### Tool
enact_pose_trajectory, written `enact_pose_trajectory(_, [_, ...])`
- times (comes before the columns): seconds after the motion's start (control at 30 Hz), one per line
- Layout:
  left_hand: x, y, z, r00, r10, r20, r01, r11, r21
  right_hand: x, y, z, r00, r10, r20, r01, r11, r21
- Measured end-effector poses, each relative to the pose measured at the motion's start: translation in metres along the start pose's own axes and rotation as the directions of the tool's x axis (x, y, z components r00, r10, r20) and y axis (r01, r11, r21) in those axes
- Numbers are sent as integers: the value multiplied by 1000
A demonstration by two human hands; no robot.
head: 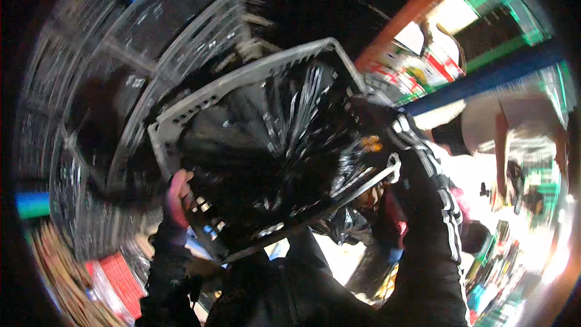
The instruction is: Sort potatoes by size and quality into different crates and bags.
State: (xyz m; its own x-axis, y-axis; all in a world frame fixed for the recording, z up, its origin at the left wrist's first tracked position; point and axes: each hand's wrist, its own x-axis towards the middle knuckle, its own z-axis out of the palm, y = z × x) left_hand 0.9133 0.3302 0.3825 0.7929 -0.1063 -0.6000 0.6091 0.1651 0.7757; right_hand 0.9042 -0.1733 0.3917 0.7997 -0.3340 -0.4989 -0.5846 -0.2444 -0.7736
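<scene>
Before my body I hold a dark plastic crate (254, 71), tilted in the view. A crumpled black plastic bag (236, 122) fills or lines it, gathered into folds near the middle. At the crate's left end my left hand (179, 195) grips the side, its fingers bent over the edge. My right hand (363, 109) is at the opposite end, in deep shadow; its fingers are hard to make out. A small orange thing (371, 143) shows near the right wrist. Motion blur softens much of this.
Several dark plastic crates (199, 32) are stacked at the left. Flattened cardboard (63, 277) and a red stack (119, 277) lie at lower left. An orange-red beam (408, 13) and a blue beam (490, 72) cross the right side, near printed boxes (404, 77).
</scene>
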Motion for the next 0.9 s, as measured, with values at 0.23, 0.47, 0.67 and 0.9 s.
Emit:
enact_pose_trajectory(0.23, [97,82,-3,917,-261,301,151,927,344,-139,72,58,980,191,48,-187,827,530])
enact_pose_trajectory(0.47, [133,96,40,905,-189,382,-59,832,552,-202,123,122,901,342,-269,37,556,830])
enact_pose_trajectory(0.67, [110,102,90,887,-133,442,-199,754,626,-231,175,181,905,290,-311,257,209,944])
enact_pose_trajectory(0.9, [28,86,173,827,-137,546,-462,388,798,-260,293,239,943,327,-58,167,-316,934])
